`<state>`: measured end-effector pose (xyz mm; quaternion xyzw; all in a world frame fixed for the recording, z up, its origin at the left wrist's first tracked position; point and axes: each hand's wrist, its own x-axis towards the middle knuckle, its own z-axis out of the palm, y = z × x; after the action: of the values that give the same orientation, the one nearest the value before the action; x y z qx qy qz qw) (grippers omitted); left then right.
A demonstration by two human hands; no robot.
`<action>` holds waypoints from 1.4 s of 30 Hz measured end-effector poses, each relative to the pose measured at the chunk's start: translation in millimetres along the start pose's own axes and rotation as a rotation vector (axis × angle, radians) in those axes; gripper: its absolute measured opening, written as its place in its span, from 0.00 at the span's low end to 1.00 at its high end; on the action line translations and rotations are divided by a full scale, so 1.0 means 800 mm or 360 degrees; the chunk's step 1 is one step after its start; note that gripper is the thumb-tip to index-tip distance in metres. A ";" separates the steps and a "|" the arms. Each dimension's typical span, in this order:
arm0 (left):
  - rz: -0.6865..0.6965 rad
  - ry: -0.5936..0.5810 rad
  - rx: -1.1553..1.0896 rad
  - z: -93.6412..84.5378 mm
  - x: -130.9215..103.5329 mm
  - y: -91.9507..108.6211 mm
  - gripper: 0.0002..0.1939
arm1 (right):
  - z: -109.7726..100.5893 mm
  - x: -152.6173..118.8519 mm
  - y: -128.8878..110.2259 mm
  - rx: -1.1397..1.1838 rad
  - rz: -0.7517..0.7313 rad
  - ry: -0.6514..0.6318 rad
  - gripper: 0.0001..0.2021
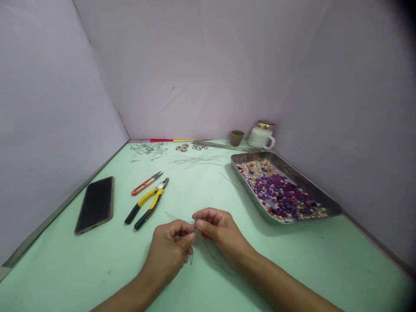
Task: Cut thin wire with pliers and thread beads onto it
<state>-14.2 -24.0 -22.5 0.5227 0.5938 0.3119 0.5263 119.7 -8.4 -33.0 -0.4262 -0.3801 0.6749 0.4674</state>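
My left hand (172, 245) is closed in a pinch on thin wire, low in the middle of the view. Close against it, my right hand (221, 229) pinches the same wire work, thumb and forefinger meeting near the left fingertips. Fine wire ends (191, 256) stick out below the left fingers, and a longer dark strand (216, 260) curves down under the right hand. Whether a bead sits between the fingertips is too small to tell. Pliers (149, 203) with yellow and black handles lie left of the hands, beside orange thread snips (146, 184).
A metal tray (253, 195) of mixed beads stands right. A phone (95, 204) lies left. Toward the back are wire scraps (147, 149), beaded pieces (182, 147), loose wires (198, 160), a brown cup (236, 138) and a white lidded mug (259, 137). Pale walls enclose the green table (130, 268).
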 end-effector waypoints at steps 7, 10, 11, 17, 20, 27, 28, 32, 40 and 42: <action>-0.0049 -0.0042 -0.0007 0.000 0.001 0.003 0.06 | 0.001 -0.001 -0.002 0.0028 0.0037 -0.0040 0.13; -0.0043 -0.0037 -0.0006 0.000 0.001 0.004 0.06 | 0.001 0.000 -0.001 0.0035 0.0034 -0.0039 0.14; -0.0046 -0.0035 -0.0009 0.000 0.001 0.005 0.06 | 0.001 0.000 -0.001 0.0034 0.0033 -0.0038 0.14; -0.0092 0.0003 -0.0027 0.002 0.001 0.006 0.05 | 0.002 0.000 0.001 0.0039 0.0015 -0.0050 0.12; -0.0088 0.0002 -0.0048 0.002 0.001 0.004 0.05 | 0.003 -0.002 0.001 0.0052 0.0003 -0.0055 0.12; -0.0071 -0.0034 -0.0045 -0.001 0.001 0.005 0.05 | 0.004 -0.004 0.000 0.0101 0.0045 -0.0015 0.14; -0.0075 -0.0040 -0.0046 -0.001 0.001 0.005 0.05 | 0.004 -0.004 0.000 0.0098 0.0045 -0.0011 0.14; -0.0088 -0.0026 -0.0018 0.000 0.002 0.003 0.05 | 0.004 -0.003 0.000 0.0062 0.0017 -0.0019 0.13; 0.0035 0.0056 0.0212 -0.004 -0.004 0.007 0.06 | 0.003 -0.001 0.000 0.0017 -0.0002 -0.0032 0.12; 0.0078 0.0056 0.0259 -0.005 -0.005 0.011 0.05 | 0.003 -0.002 -0.001 0.0017 0.0023 -0.0030 0.13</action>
<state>-15.8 -24.7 -12.6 0.5726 0.6133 0.2846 0.4637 118.2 -9.7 -31.1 -0.4201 -0.3778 0.6841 0.4613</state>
